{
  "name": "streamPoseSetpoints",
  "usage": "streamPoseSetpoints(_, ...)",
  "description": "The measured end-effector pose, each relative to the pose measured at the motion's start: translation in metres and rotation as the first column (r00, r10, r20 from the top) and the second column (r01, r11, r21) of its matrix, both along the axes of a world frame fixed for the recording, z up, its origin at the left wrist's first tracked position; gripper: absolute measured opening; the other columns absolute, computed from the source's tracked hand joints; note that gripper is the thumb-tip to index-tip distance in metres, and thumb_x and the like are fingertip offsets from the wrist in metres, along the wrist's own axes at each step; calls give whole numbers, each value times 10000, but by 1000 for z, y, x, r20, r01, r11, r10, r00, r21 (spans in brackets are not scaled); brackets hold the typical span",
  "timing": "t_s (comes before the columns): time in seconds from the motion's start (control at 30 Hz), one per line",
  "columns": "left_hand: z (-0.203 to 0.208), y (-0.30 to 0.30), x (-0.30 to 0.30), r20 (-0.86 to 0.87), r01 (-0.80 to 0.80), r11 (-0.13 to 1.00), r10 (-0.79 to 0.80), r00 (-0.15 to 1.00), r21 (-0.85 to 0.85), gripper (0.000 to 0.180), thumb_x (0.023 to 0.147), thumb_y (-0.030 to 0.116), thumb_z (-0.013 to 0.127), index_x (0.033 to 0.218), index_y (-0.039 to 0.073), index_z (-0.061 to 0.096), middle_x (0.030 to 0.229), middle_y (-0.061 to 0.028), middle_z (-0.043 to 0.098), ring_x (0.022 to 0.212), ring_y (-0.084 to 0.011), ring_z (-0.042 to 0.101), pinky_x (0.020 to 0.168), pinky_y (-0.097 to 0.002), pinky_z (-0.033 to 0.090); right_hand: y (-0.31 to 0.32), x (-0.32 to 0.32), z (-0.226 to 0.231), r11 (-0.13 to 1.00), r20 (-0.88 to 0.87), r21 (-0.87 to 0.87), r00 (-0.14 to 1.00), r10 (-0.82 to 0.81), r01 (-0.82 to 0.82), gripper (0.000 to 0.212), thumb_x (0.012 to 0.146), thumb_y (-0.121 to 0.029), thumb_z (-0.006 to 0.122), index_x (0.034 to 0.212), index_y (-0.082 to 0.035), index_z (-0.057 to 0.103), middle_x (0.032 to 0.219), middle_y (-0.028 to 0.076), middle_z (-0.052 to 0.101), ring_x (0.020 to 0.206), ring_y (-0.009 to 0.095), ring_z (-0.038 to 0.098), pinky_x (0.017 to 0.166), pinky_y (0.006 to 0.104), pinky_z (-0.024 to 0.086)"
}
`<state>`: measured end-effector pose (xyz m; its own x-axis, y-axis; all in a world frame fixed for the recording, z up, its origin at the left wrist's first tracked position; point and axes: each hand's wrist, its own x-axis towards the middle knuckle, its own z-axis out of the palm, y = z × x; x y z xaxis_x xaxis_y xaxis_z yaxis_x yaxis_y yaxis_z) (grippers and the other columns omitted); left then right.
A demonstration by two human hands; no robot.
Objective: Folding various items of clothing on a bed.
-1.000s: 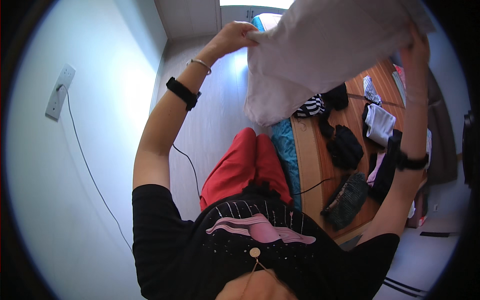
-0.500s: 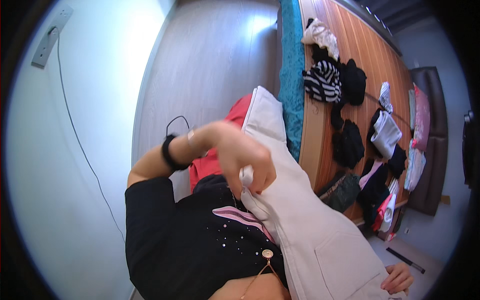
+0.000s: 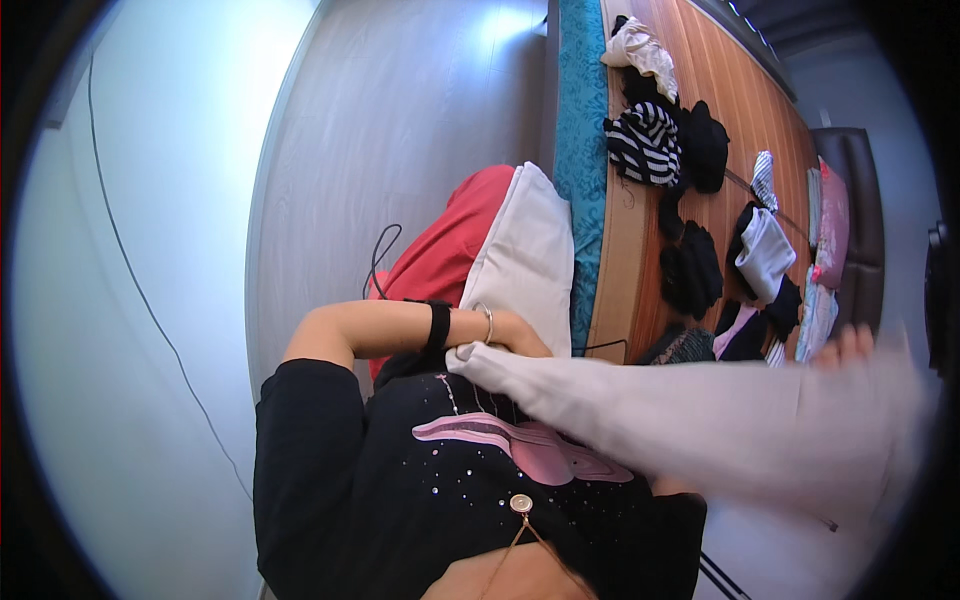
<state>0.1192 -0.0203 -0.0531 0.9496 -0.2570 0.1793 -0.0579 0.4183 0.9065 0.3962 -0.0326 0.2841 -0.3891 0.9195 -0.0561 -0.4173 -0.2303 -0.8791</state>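
A pair of off-white trousers [image 3: 640,405] hangs across the front of my body. Its lower leg part [image 3: 525,245] runs away from me over my red-clad legs. The other end stretches to the right, smeared by motion. There my right hand [image 3: 845,346] grips the far edge, its blurred fingertips showing over the cloth. My left hand [image 3: 520,335], with a bangle and a black band at the wrist, bends in at the middle of the trousers. Cloth hides its fingers.
On my right, a slatted wooden bed base [image 3: 740,130] with a teal side [image 3: 583,130] bears several garments, among them a striped black-and-white one [image 3: 645,145] and a grey-white one [image 3: 767,258]. A pink pillow [image 3: 832,220] lies farther right. A cable [image 3: 135,270] hangs on the left wall.
My right hand has risen from the lower right, lifting its end of the trousers across to the right. My left hand has lowered and turned, its fingers now behind the cloth.
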Motion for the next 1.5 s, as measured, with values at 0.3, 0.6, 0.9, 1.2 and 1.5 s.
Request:
streamPoseSetpoints(0.3, -68, -8, -39, -115, -168, 611, 125, 985, -773, 552, 989, 379, 280, 1404, 15, 277, 1456, -119, 293, 1334, -237, 290, 1109, -357, 208, 186, 14, -358, 917, 913, 397, 110, -392, -35, 269, 793, -132, 604, 1031, -14, 567, 922, 109, 614, 801, 218, 570, 722, 345, 477)
streamPoseSetpoints(0.6, -95, -17, -51, -178, -241, 427, 181, 967, -872, 512, 995, 332, 267, 1400, 20, 280, 1444, -117, 316, 1316, -231, 325, 1101, -365, 243, 45, -77, -327, 806, 997, -69, -75, 31, -588, 512, 802, -190, 626, 1260, -30, 461, 1252, 214, 495, 1115, 354, 509, 960, 416, 401)
streamPoseSetpoints(0.9, -96, -13, -61, -314, -302, 472, 57, 948, -828, 478, 972, 256, 340, 1381, 9, 313, 1427, -117, 344, 1303, -224, 341, 1091, -356, 260, -73, -103, -273, 795, 986, 118, 163, -25, -595, 789, 710, -203, 719, 1373, -50, 320, 1355, 201, 405, 1263, 333, 395, 1009, 482, 316)
streamPoseSetpoints(1.2, -62, 26, -136, -567, -115, 993, 104, 817, 17, 479, 913, 144, 520, 1341, -22, 383, 1406, -118, 378, 1297, -215, 333, 1080, -325, 253, -115, -104, -272, 811, 985, 103, -52, -162, -575, 627, 820, -148, 550, 1389, -73, 297, 1393, 172, 364, 1270, 282, 401, 1032, 556, 244)
streamPoseSetpoints(1.5, 16, 21, -129, -478, -405, 854, 220, 850, -327, 615, 800, 179, 646, 1324, -25, 396, 1303, -108, 487, 1199, -190, 447, 1025, -317, 330, -106, -113, -281, 776, 873, 419, -25, -487, -471, 501, 828, -140, 492, 1325, -123, 430, 1262, 133, 514, 1026, 220, 574, 937, 496, 387)
